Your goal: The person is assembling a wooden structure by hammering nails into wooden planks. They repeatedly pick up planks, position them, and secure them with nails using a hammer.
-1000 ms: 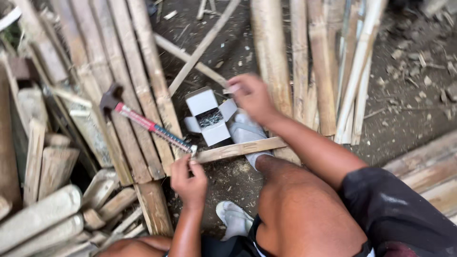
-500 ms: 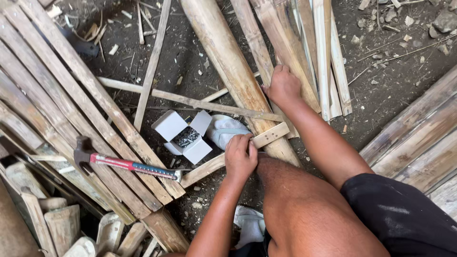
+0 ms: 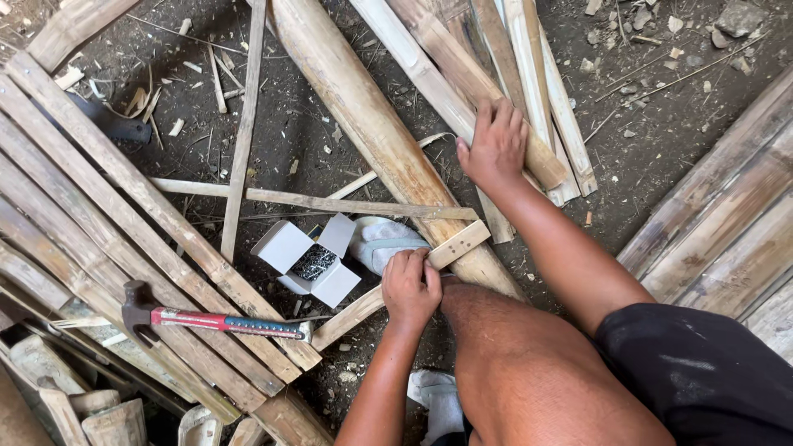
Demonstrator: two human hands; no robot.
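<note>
Left hand (image 3: 410, 287) has let go of the hammer (image 3: 215, 320), now closed on the bamboo strip (image 3: 396, 285); right hand (image 3: 496, 144) lies flat and open on the slats (image 3: 537, 116).

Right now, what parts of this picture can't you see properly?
- Head view: left hand covers the slat under it.
- Nails in the box: too small to count.
- Right hand fingers hide the bamboo strip beneath.
- Lower shoe: cut off by the arm and edge.

Hammer (image 3: 216, 320) left of nail box (image 3: 310, 260)
</note>
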